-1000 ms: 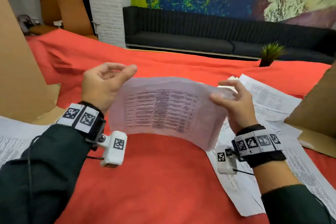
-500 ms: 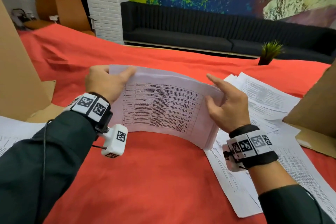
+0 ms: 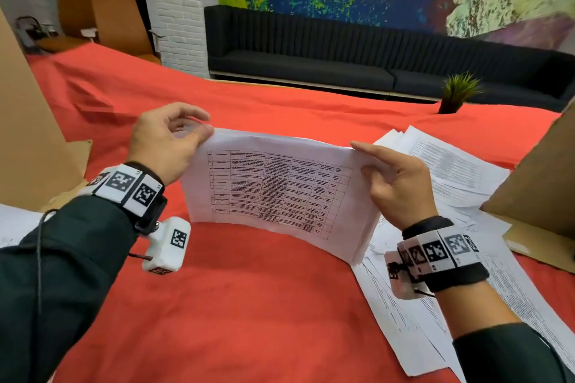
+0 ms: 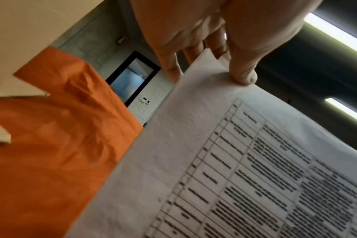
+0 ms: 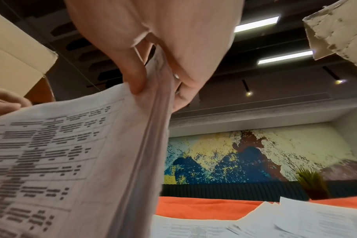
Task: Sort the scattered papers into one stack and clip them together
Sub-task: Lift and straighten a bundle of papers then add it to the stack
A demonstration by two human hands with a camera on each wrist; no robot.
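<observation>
A stack of printed sheets (image 3: 273, 190) with a table on its front page stands on its long edge on the red cloth (image 3: 242, 305). My left hand (image 3: 174, 143) pinches its upper left corner between thumb and fingers; in the left wrist view the stack (image 4: 245, 169) fills the lower right and the thumb (image 4: 243, 70) presses the corner. My right hand (image 3: 395, 180) grips the right edge, thumb in front, fingers behind, index finger along the top. In the right wrist view the stack's edge (image 5: 153, 145) shows many sheets. No clip is visible.
Loose printed papers (image 3: 460, 171) lie spread on the cloth to the right, reaching the near right corner (image 3: 413, 329). More paper (image 3: 15, 221) lies at the far left. Cardboard pieces stand at left (image 3: 28, 121) and right (image 3: 538, 183). A small plant (image 3: 457, 93) sits at the far edge.
The stack was curved and held up a second ago; it has since been set upright on the cloth and straightened. Both hands moved to its top corners, and the left thumb now pinches the corner.
</observation>
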